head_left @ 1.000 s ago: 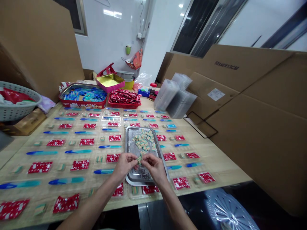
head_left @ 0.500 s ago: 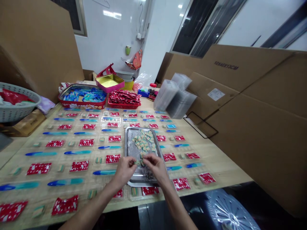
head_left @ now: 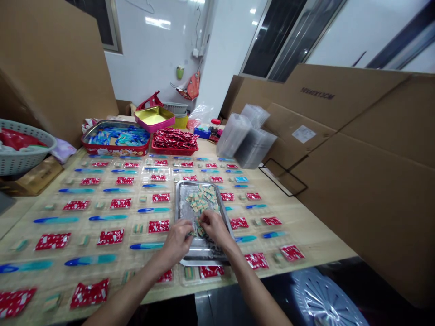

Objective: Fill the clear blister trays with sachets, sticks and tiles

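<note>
A metal tray (head_left: pixel 203 261) holds a heap of small beige-and-green squares (head_left: pixel 201 198). Over its left edge, my left hand (head_left: pixel 179 237) is closed in a pinch around a small greenish piece, partly hidden by the fingers. My right hand (head_left: pixel 213 225) reaches over the middle of the tray, fingers pinched at a few squares; what lies between the fingertips is hidden. Clear plastic trays around the metal tray hold red patterned packets (head_left: pixel 158 226), blue pens (head_left: pixel 147 246) and small striped blocks (head_left: pixel 138 228).
At the back stand a tin of blue packs (head_left: pixel 117 147), a red tray of red packets (head_left: pixel 175 149) and stacked clear plastic boxes (head_left: pixel 254 147). Cardboard (head_left: pixel 356 190) walls the right side. A perforated basket (head_left: pixel 27 156) is at left, a blue-grey stool (head_left: pixel 326 299) at lower right.
My right hand has moved slightly up and left, towards the heap. My left hand has shifted a little, its fingers now curled more over the small piece. The camera view has shifted slightly.
</note>
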Tool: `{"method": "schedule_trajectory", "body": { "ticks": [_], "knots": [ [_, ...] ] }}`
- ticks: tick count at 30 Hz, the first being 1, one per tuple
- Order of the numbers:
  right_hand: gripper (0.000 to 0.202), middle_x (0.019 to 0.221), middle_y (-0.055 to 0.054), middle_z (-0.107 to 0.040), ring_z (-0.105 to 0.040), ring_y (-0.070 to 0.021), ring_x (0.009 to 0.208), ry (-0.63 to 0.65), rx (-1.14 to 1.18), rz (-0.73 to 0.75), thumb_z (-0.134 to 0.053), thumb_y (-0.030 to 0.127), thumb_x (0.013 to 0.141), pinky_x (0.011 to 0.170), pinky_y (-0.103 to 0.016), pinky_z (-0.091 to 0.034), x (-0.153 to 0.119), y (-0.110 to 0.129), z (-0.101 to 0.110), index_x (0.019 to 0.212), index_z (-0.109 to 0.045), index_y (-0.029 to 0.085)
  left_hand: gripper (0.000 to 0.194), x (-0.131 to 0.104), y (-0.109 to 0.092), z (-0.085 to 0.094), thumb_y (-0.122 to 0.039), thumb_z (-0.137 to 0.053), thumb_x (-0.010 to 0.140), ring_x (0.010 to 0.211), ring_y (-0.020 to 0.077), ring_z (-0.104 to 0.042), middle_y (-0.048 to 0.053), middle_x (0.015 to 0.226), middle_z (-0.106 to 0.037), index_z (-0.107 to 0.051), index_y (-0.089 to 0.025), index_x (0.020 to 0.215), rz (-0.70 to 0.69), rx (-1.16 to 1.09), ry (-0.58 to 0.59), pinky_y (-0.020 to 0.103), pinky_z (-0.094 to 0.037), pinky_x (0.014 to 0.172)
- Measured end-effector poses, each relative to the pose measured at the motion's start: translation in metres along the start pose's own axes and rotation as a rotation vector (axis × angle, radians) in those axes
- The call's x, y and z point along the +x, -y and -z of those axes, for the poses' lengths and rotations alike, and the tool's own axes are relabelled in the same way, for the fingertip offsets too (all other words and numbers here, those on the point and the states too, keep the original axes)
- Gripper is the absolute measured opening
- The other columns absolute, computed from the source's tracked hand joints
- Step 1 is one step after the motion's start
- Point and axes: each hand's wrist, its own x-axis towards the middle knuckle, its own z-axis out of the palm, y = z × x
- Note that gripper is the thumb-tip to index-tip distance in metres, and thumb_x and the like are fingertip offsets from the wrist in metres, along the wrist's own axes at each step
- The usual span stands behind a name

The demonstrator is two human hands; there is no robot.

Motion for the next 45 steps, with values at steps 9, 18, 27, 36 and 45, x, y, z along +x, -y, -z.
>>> {"method": "schedule_trajectory", "body": {
  "ticks": [9,18,27,36,45],
  "knots": [
    [0.008,0.066,0.004,-0.054,-0.052,-0.0126,0.063,-0.005,0.377,0.003,-0.054,0.011,0.069,0.061,-0.023,-0.04,-0.007,0.01,0.002,0.07,-0.053,0.019,0.024,0.016,0.002,-0.007,-0.001,-0.057,0.068,0.105,0.0224,-0.06,0.01,0.11,-0.068,-0.069,-0.018,0.081,0.001,-0.112,0.028,0.037,-0.045,0.094],
    [0.016,0.08,0.0,-0.061,-0.056,-0.015,0.075,-0.006,0.513,-0.083,-0.063,0.027,0.074,0.065,-0.025,-0.043,-0.007,0.012,0.01,0.086,-0.063,0.018,0.021,0.015,0.002,-0.002,-0.005,-0.056,0.071,0.089,0.0201,-0.066,0.007,0.092,-0.073,-0.071,-0.018,0.077,-0.035,-0.134,0.01,0.032,-0.05,0.081],
    [0.009,0.075,-0.002,-0.061,-0.055,-0.015,0.068,-0.151,0.354,-0.102,-0.058,0.021,0.072,0.06,-0.025,-0.043,-0.002,-0.001,0.007,0.074,-0.066,0.017,0.023,0.01,-0.002,0.0,-0.004,-0.052,0.07,0.088,0.0203,-0.065,0.006,0.09,-0.072,-0.068,-0.019,0.078,-0.018,-0.041,0.015,0.031,-0.049,0.081],
    [0.027,0.076,0.002,-0.06,-0.054,-0.0152,0.071,0.11,0.203,0.058,-0.055,0.001,0.064,0.065,-0.025,-0.04,-0.042,0.036,0.002,0.083,-0.06,0.02,0.023,-0.008,-0.005,0.004,0.0,-0.042,0.067,0.076,0.0186,-0.059,0.005,0.079,-0.063,-0.056,-0.017,0.074,-0.021,0.092,0.154,0.027,-0.043,0.068],
    [0.021,0.068,0.004,-0.053,-0.048,-0.014,0.064,0.085,0.167,0.054,-0.054,0.003,0.061,0.059,-0.023,-0.034,-0.048,0.034,-0.009,0.074,-0.052,0.02,0.031,-0.002,-0.009,0.01,0.002,-0.044,0.058,0.075,0.0166,-0.056,0.0,0.075,-0.057,-0.049,-0.02,0.08,0.026,0.08,0.232,0.024,-0.039,0.065]
  ]
}}
